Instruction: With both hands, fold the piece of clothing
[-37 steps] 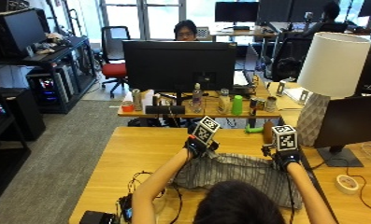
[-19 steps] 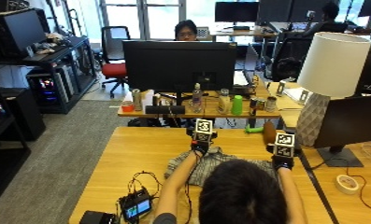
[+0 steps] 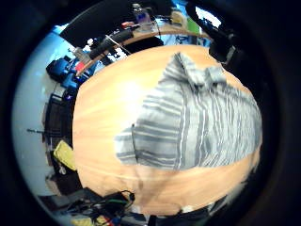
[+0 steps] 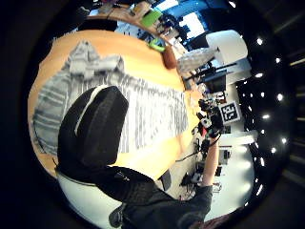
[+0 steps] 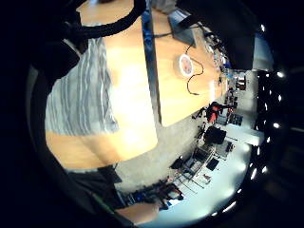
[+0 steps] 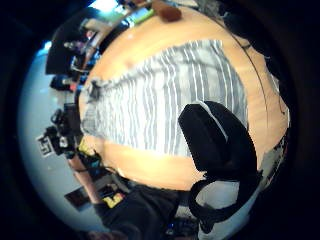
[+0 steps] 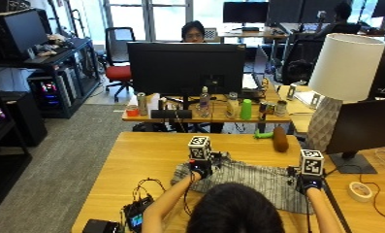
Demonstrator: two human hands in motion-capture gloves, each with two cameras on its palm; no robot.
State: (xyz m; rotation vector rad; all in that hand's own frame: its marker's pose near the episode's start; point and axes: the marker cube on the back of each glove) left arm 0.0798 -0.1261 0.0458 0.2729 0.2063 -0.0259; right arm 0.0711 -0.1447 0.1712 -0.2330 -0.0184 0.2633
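Garment: the striped shirt (image 7: pixel 256 178) lies spread flat on the wooden table (image 7: pixel 147 155), just in front of the person, collar end at the left, so both ends are in reach.
Left hand (image 7: pixel 200 169): over the shirt's left end; whether the fingers pinch cloth, cannot tell.
Right hand (image 7: pixel 307 184): at the right edge, grip also not visible.
Around: lamp (image 7: pixel 337 92) far right, tape roll (image 7: pixel 359 191) right, cabled device (image 7: pixel 137 218) near left.
In the way: nothing on the cloth itself.
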